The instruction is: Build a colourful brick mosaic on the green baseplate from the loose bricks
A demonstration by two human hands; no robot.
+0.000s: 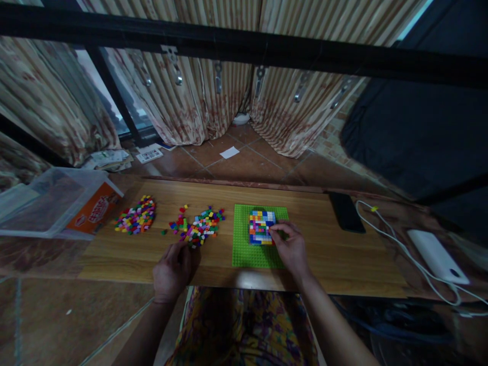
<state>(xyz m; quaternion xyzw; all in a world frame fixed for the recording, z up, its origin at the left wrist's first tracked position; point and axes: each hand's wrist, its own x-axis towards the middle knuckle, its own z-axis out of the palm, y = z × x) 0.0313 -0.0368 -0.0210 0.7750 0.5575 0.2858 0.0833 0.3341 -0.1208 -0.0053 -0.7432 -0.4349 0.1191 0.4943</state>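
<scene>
Baseplate (240,252) lies within tabletop (339,254) edges, with room toward phone (346,212).

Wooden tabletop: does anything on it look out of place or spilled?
Slightly: one small green plastic brick lies apart, between the compact multicoloured brick pile and the looser multicoloured brick pile. Nothing else stands out.

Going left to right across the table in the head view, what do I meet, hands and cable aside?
Clear plastic box → compact brick heap → looser brick heap → green studded plate → black phone → white device.
</scene>
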